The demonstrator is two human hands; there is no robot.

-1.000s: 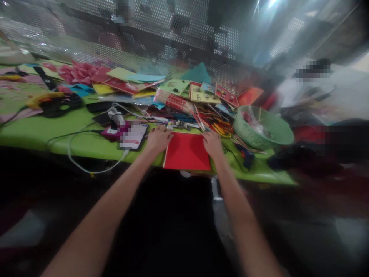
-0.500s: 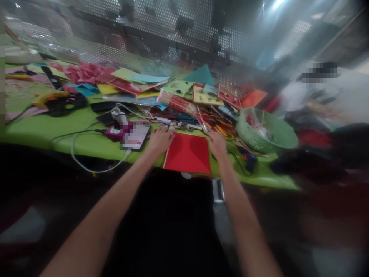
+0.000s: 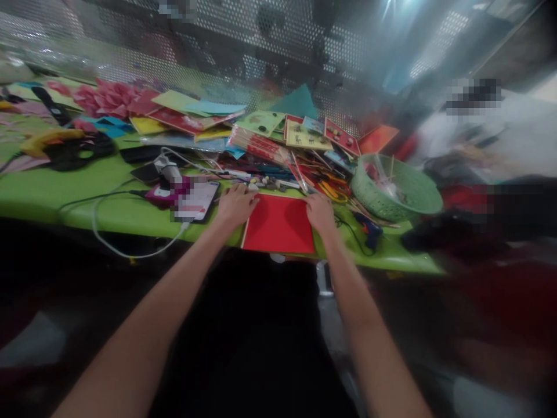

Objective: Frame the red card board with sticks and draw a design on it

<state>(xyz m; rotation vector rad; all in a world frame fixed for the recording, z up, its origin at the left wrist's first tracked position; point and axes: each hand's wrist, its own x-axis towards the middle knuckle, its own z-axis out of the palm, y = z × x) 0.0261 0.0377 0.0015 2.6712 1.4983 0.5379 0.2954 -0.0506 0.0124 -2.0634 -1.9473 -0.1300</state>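
Touching red card [image 3: 279, 223], left hand [image 3: 235, 206], right hand [image 3: 320, 211], grip unclear, green basket [image 3: 369, 197] holding clear plastic [image 3: 389, 187]

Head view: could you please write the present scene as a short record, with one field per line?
Red card: flat, near the front edge of the green table
Left hand: at the card's far left corner; grip unclear
Right hand: at the card's far right corner; grip unclear
Left of left hand: phone
Right of right hand: blue glue gun, green basket beyond it
Behind the card: scissors with yellow handles, amid loose craft items
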